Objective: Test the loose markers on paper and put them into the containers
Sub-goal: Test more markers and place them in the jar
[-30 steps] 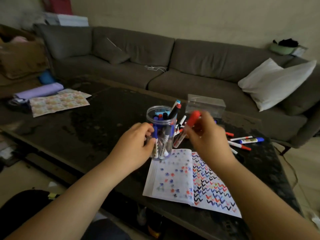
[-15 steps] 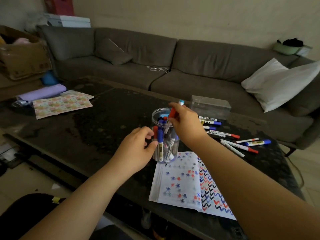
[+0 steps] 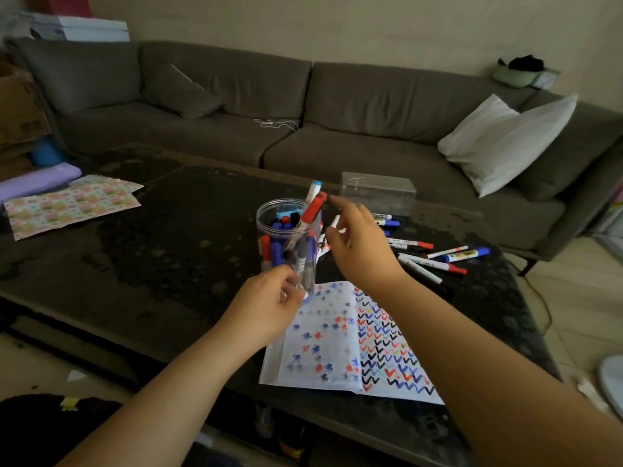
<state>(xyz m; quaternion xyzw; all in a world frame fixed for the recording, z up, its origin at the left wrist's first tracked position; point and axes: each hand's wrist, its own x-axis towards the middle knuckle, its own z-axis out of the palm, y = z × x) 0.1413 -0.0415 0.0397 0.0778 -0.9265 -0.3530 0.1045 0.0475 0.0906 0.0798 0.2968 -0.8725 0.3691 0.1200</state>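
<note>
A clear round jar [image 3: 269, 215] full of red, blue and black markers stands on the dark table. My left hand [image 3: 266, 305] holds its lower front with curled fingertips. A red-capped marker [image 3: 313, 207] leans in the jar's mouth against the rim, next to a blue-capped one. Just right of the jar, my right hand [image 3: 357, 244] hovers with its fingers spread and holds nothing. Several loose markers [image 3: 435, 256] lie on the table to the right. A paper [image 3: 350, 342] covered in coloured test marks lies in front of the jar.
A clear rectangular box [image 3: 377, 193] stands behind the loose markers. Patterned paper [image 3: 70, 205] and a purple roll [image 3: 37, 180] lie at the table's left end. A grey sofa with a white pillow [image 3: 505, 139] runs behind the table.
My right hand carried the red-capped marker to the jar, dropped it in and let go. It now sits back to the right, open. My left hand stayed at the jar.
</note>
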